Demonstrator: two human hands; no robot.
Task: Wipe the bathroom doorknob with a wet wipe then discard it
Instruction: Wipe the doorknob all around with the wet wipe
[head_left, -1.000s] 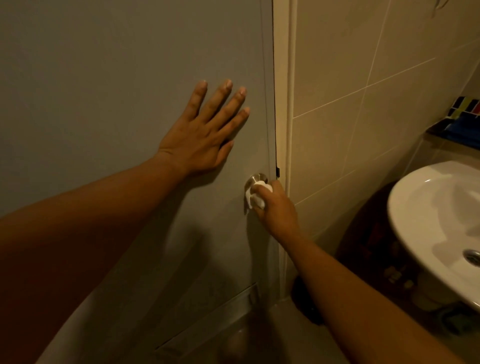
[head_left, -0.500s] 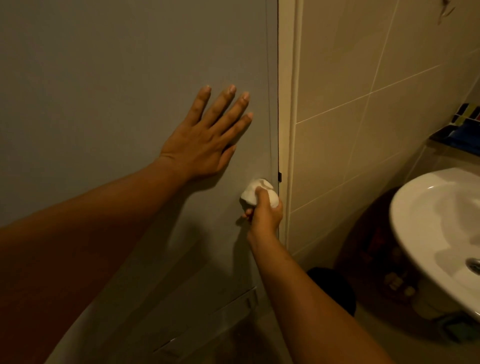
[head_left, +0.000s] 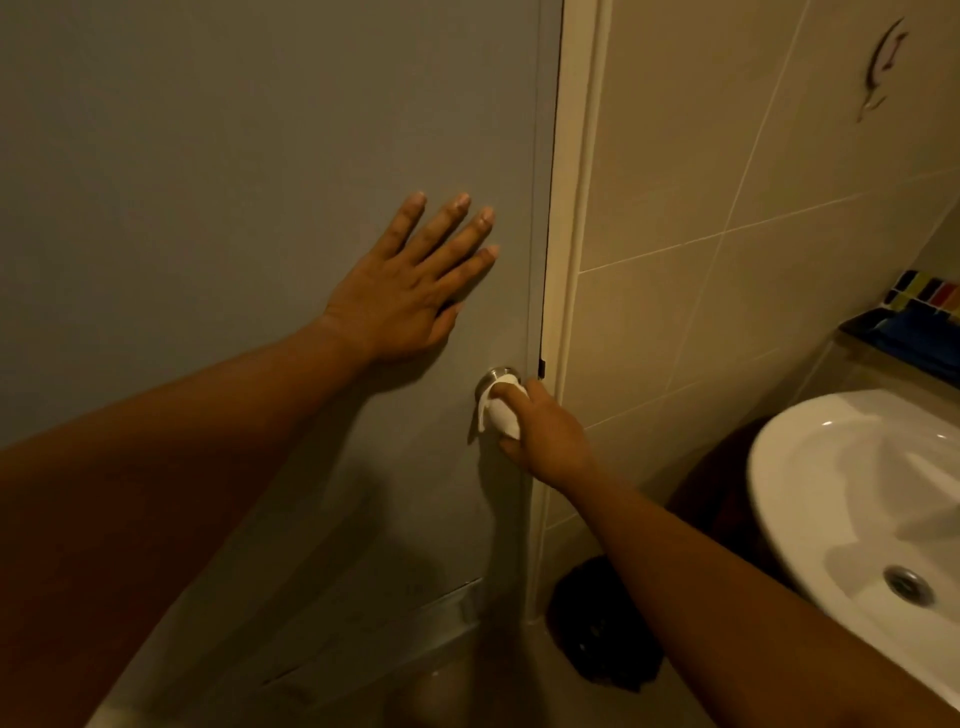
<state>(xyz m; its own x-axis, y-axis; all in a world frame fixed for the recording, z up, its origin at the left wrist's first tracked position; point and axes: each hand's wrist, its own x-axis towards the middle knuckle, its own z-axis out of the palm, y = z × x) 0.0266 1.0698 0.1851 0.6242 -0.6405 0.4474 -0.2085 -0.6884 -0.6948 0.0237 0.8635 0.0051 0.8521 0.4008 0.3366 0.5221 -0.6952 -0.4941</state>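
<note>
Right hand (head_left: 545, 434) grips wet wipe (head_left: 500, 410) against doorknob (head_left: 497, 375); left hand (head_left: 410, 291) flat, open.

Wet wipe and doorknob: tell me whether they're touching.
Touching. The head view shows the right hand pressing the white wet wipe against the metal doorknob, with no gap between them.

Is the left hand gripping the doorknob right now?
No, the left hand lies flat and open on the door, above the doorknob.

Door (head_left: 208, 156) bare across the upper left of the frame. Frame (head_left: 574, 208) crowds the knob (head_left: 497, 375) at centre; sink (head_left: 852, 499) juts in lower right.
</note>
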